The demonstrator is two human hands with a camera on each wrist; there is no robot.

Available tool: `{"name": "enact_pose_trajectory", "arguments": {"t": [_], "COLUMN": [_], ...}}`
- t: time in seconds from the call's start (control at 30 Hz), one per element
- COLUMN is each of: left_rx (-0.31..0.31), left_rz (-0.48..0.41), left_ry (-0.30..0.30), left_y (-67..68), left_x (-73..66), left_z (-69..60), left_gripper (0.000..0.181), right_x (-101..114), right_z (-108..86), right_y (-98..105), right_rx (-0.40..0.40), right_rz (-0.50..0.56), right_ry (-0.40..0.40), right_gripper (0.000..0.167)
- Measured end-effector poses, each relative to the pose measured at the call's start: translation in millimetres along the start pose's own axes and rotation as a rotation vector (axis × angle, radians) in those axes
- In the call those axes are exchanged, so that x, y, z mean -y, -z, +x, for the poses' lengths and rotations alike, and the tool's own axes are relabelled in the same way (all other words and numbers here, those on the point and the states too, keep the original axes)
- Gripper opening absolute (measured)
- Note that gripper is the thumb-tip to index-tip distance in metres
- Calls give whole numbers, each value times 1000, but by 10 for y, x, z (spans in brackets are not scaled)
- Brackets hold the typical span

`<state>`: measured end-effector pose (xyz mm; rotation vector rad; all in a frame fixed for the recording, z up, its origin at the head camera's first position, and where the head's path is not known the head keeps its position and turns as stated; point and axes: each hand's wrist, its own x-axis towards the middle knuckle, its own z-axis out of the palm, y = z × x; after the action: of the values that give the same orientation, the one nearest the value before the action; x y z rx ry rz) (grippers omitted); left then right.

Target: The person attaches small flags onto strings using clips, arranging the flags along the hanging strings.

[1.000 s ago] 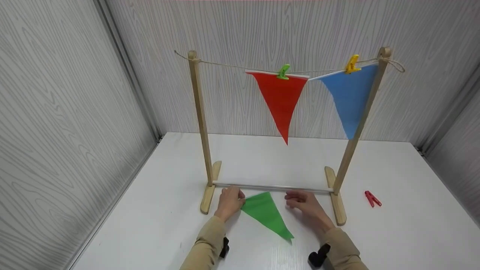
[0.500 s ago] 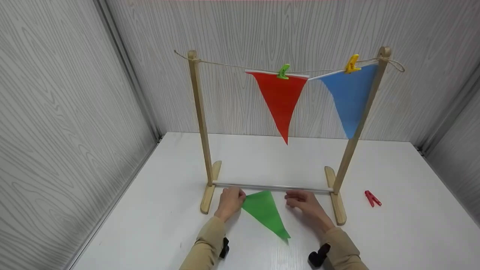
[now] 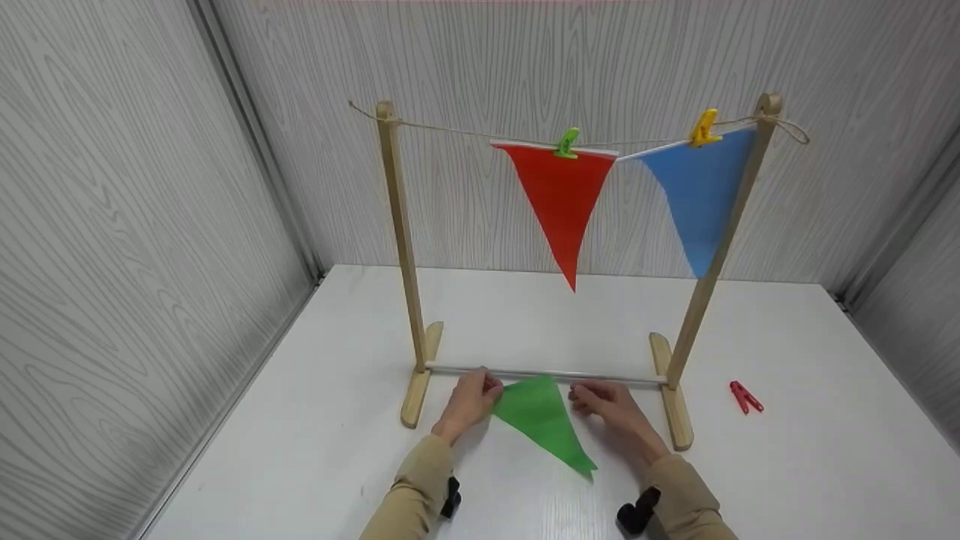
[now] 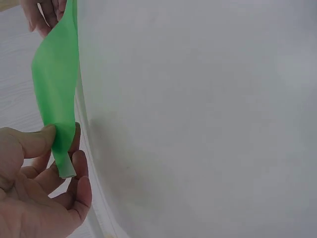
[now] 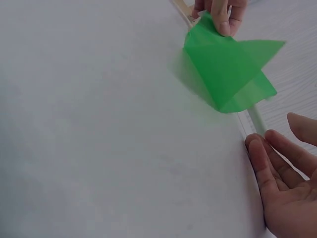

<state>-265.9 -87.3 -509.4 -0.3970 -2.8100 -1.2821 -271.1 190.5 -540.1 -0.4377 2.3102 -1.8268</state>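
Observation:
A green triangular pennant (image 3: pixel 541 420) is pinched at one corner by my left hand (image 3: pixel 469 405), just in front of the stand's crossbar. In the left wrist view, the thumb of that hand (image 4: pixel 37 178) presses on the green pennant (image 4: pixel 57 74), whose pale edge end sticks out past the fingers. My right hand (image 3: pixel 613 412) is beside the pennant's other top corner. In the right wrist view, the right hand (image 5: pixel 287 178) has its thumb apart from its fingers and holds nothing; the pennant (image 5: pixel 228 69) is folded over and its tip points right.
A wooden stand (image 3: pixel 401 240) holds a string (image 3: pixel 450 129) between two posts. From it hang a red pennant (image 3: pixel 562 202) with a green clip (image 3: pixel 568 142) and a blue pennant (image 3: pixel 701 199) with a yellow clip (image 3: pixel 705 129). A red clothespin (image 3: pixel 745 397) lies at right.
My left hand has shifted slightly right and towards the crossbar, carrying the green pennant along. The right hand has stayed almost in place.

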Motion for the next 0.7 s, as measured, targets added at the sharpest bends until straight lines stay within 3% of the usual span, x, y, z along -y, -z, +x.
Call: {"name": "enact_pose_trajectory", "arguments": {"t": [0.23,0.7], "left_rx": [19,62], "left_rz": [-53,-96], "left_ry": [-5,-125], "left_y": [-27,-98], "left_x": [-17,-64], "left_z": [9,39], "left_gripper": [9,10], "right_x": [24,65], "right_z": [-4,6], "right_y": [-22,-37], "right_rx": [-10,-56], "right_rz": [-18,32], "right_ry": [-25,-102], "right_gripper": [42,42]}}
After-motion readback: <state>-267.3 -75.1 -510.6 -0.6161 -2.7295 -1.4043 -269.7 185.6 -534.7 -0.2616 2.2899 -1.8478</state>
